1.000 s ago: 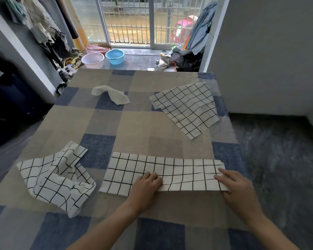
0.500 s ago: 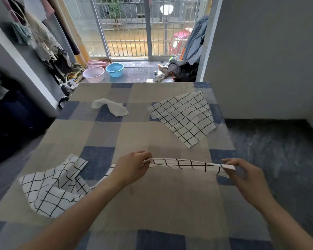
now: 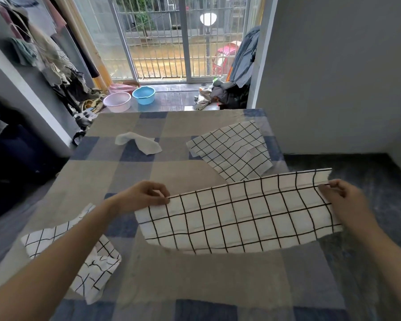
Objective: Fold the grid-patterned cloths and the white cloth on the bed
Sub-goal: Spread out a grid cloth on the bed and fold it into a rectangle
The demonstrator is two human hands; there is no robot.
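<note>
Cloth strip, grid-patterned: held in the air above the near half of the bed, long axis running left to right, right end raised higher than left. Pinched at upper left corner by left hand, fingers curled on the edge; pinched at upper right corner by right hand, likewise curled. Hung between the two hands, lower edge sagging free of the bed. Judged already folded lengthwise; next fold likely end to end, so both hands equally placed.

Crumpled grid cloth noted at near left, partly hidden under left forearm. Flat grid cloth at far right of bed, unfolded. White cloth bunched at far centre, untouched.

Pink basin and blue basin on floor beyond bed; contents not discernible.
</note>
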